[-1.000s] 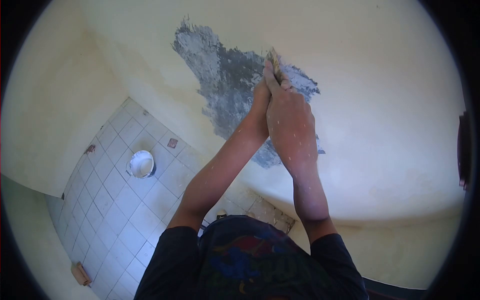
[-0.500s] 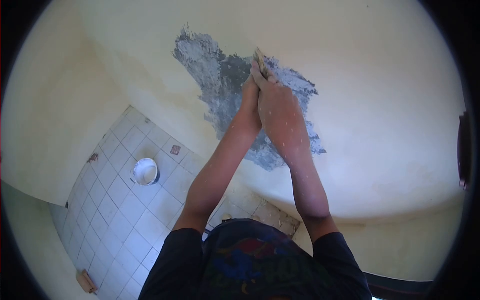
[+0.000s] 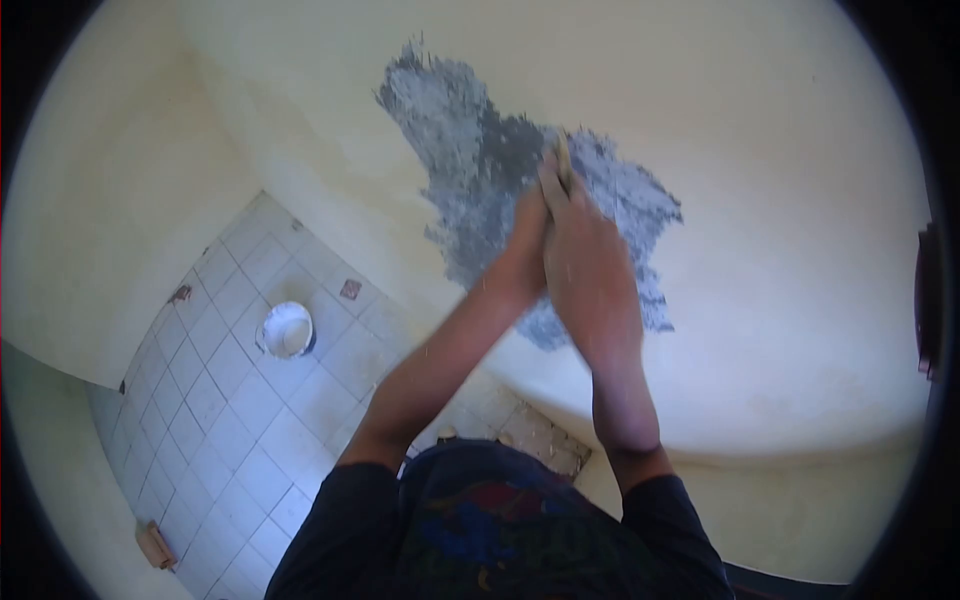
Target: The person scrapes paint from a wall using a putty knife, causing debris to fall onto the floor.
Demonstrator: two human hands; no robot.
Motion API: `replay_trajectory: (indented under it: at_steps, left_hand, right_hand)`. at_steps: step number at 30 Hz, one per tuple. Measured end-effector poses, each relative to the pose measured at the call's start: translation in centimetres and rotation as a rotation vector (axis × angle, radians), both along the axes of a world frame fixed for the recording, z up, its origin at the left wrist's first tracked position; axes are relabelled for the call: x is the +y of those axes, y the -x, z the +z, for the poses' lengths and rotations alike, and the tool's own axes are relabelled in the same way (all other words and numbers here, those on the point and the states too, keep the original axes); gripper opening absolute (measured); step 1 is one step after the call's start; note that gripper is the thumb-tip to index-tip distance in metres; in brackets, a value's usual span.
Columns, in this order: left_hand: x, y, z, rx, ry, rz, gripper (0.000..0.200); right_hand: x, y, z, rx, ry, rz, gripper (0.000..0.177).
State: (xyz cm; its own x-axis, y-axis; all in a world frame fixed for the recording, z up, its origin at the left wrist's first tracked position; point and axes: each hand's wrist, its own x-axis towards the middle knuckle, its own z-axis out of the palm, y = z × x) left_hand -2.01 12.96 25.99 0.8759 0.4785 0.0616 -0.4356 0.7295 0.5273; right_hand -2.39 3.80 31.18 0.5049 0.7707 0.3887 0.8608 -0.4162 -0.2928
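Note:
Both of my hands are closed together on a thin, pale-edged scraper (image 3: 563,158), seen almost edge-on and partly hidden by fingers. Its tip lies against a rough grey patch (image 3: 470,200) on the cream wall (image 3: 760,240), near the patch's upper edge. My left hand (image 3: 535,212) comes in from the left, its fingers up close to the blade. On the right side of the tool, my right hand (image 3: 588,245) wraps the handle, slightly blurred. Pale flecks dot the skin of my forearms. The patch shows darker grey just left of the tool and ragged edges all round.
A white bucket (image 3: 287,330) with whitish contents stands on the tiled floor (image 3: 240,420) at left. A small brown block-like object (image 3: 155,545) lies at lower left. Crumbs litter the floor along the wall's foot. A dark fixture (image 3: 928,300) is at the right edge.
The view has shifted, so the wall patch sits further right. My hands and the scraper have moved slightly down relative to the patch, still gripping together.

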Motion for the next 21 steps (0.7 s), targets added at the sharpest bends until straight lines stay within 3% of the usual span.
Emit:
replay_trajectory:
  at_steps: [1, 2, 3, 6, 9, 11, 12, 14, 15, 16, 17, 19, 21]
  left_hand:
    - [-0.3, 0.3, 0.3, 0.012, 0.075, -0.062, 0.038]
    - [-0.9, 0.7, -0.1, -0.071, 0.125, -0.144, 0.04]
    - [0.2, 0.0, -0.4, -0.072, 0.121, -0.147, 0.04]
    - [1.1, -0.4, -2.5, -0.037, -0.022, 0.049, 0.041]
    - [1.7, 0.1, -1.4, -0.025, 0.092, -0.153, 0.04]
    - [1.7, 0.1, -0.8, 0.152, -0.27, 0.174, 0.04]
    - [1.7, 0.8, -1.2, 0.167, -0.257, 0.166, 0.04]
    - [3.4, 1.0, 0.0, 0.072, 0.057, -0.06, 0.041]
    - [3.8, 0.3, -0.3, 0.067, 0.042, -0.063, 0.041]
    - [3.9, -0.4, -1.0, 0.012, 0.026, -0.118, 0.044]
    - [4.0, -0.8, -2.1, -0.04, 0.016, -0.173, 0.047]
    - [4.7, -0.2, -1.8, -0.016, 0.102, -0.119, 0.046]
    - [5.1, -0.3, -0.8, -0.019, 0.15, -0.068, 0.045]
  right_hand:
    - [-0.4, 0.8, 0.5, -0.036, -0.031, -0.009, 0.048]
    - [-0.8, 2.3, 2.4, 0.167, 0.13, -0.122, 0.05]
    - [-0.6, 2.5, 2.0, 0.166, 0.125, -0.124, 0.05]
    - [-0.9, 2.6, -0.7, 0.092, 0.089, -0.084, 0.053]
    - [1.4, 0.8, -0.9, 0.002, -0.007, -0.051, 0.054]
    - [2.4, -0.3, -1.4, -0.024, -0.148, 0.004, 0.053]
    - [3.7, -1.4, -1.7, -0.108, -0.09, 0.035, 0.052]
    - [2.8, 0.5, -1.6, -0.072, -0.068, -0.018, 0.051]
    - [2.6, 1.9, -0.5, -0.018, -0.041, -0.072, 0.05]
    - [2.7, 2.8, 2.4, 0.266, 0.25, -0.184, 0.049]
    - [3.6, 1.7, 1.5, 0.272, 0.247, -0.186, 0.049]
    - [4.8, -0.3, -1.4, -0.036, -0.089, -0.043, 0.048]
    - [4.2, 1.2, -0.7, -0.021, -0.064, -0.071, 0.047]
